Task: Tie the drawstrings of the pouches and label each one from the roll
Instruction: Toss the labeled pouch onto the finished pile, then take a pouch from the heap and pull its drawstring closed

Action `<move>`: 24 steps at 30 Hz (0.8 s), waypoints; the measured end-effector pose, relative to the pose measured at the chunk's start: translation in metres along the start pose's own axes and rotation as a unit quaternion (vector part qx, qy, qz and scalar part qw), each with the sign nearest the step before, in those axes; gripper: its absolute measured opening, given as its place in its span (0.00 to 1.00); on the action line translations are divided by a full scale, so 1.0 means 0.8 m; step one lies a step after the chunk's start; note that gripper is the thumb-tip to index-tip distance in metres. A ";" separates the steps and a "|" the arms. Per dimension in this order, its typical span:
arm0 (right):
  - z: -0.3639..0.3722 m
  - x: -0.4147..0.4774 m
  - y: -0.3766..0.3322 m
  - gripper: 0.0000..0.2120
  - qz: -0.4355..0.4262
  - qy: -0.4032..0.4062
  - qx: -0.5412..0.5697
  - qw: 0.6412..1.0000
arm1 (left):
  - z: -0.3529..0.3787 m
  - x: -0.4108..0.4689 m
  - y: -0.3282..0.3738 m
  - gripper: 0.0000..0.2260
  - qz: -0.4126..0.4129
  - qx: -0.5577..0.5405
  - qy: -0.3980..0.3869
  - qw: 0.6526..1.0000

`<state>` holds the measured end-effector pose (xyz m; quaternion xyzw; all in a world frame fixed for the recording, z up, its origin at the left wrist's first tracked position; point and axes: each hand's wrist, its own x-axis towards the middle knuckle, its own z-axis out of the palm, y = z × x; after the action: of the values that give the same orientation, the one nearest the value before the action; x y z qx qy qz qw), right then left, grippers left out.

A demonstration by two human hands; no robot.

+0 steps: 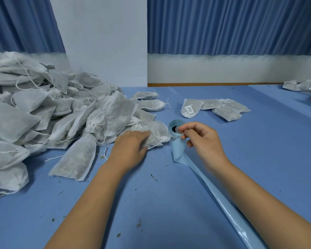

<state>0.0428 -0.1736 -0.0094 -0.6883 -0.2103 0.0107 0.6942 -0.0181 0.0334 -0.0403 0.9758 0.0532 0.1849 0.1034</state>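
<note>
A white pouch [158,131] at the edge of the big pile of pouches [43,112] is pressed down by the left hand [130,149], with its fingers kept close together. A small label [178,130] is pinched by the right hand [205,141] at the label roll [174,136]. The backing strip [214,187] is laid across the blue table [267,159].

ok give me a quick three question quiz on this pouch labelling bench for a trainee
1. True or false: the big pile of pouches lies to the person's right.
2. The left hand rests on: A scissors, B a pouch, C a pen.
3. Fill in: the right hand pinches a label at the blue ___.
Key: 1 false; 2 B; 3 roll.
</note>
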 end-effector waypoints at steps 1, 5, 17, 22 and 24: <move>0.001 0.000 0.000 0.14 0.000 -0.008 -0.001 1.000 | -0.004 0.000 0.001 0.24 -0.004 -0.031 0.008 0.999; 0.002 -0.001 0.002 0.15 0.004 -0.034 -0.009 0.999 | -0.028 -0.003 0.010 0.16 -0.063 -0.270 0.048 0.960; 0.005 -0.008 0.001 0.17 -0.019 -0.118 -0.033 0.992 | -0.064 -0.006 0.020 0.07 -0.148 -0.630 -0.080 0.758; 0.005 -0.011 -0.002 0.24 0.000 -0.195 -0.081 0.978 | -0.065 -0.005 0.021 0.13 -0.139 -0.677 -0.117 0.713; 0.003 -0.011 -0.005 0.24 0.035 -0.232 -0.089 0.968 | -0.065 -0.003 0.019 0.13 -0.132 -0.713 -0.107 0.680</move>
<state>0.0328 -0.1742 -0.0079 -0.7326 -0.3414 0.1762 0.5618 -0.0389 0.0276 0.0093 0.6027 0.0225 0.0458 0.7963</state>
